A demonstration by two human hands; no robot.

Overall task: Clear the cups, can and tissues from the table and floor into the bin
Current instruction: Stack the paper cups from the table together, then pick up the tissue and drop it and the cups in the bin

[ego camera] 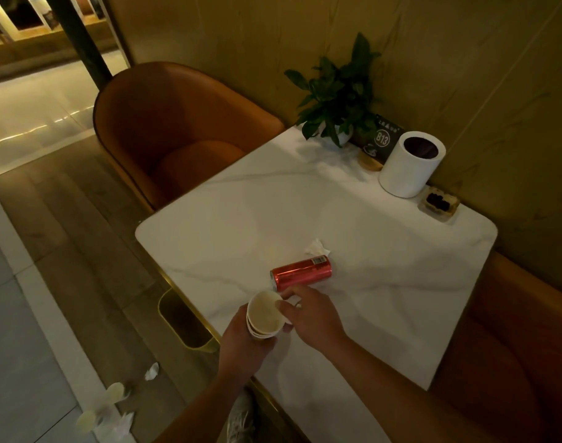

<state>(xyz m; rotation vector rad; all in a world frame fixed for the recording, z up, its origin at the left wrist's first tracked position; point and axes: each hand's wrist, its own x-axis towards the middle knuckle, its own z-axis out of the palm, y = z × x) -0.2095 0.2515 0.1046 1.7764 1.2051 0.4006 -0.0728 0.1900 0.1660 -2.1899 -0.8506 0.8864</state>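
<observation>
A stack of white paper cups point(264, 316) is held over the near left edge of the white marble table point(385, 251). My left hand point(241, 343) grips the stack from below. My right hand point(315, 314) pinches the top cup's rim. A red can point(301, 272) lies on its side just beyond the cups, with a crumpled tissue point(317, 247) behind it. On the floor at lower left lie two more cups point(116, 392) point(87, 420) and tissues point(151, 371) point(118, 426). A white cylindrical bin point(407, 167) stands at the table's far right corner.
A potted plant point(337, 97), a black B13 sign point(382, 140) and a small holder point(439, 202) line the wall side of the table. An orange armchair point(177, 132) faces the far edge; an orange seat point(513, 330) is on the right. A gold table base point(183, 321) stands below.
</observation>
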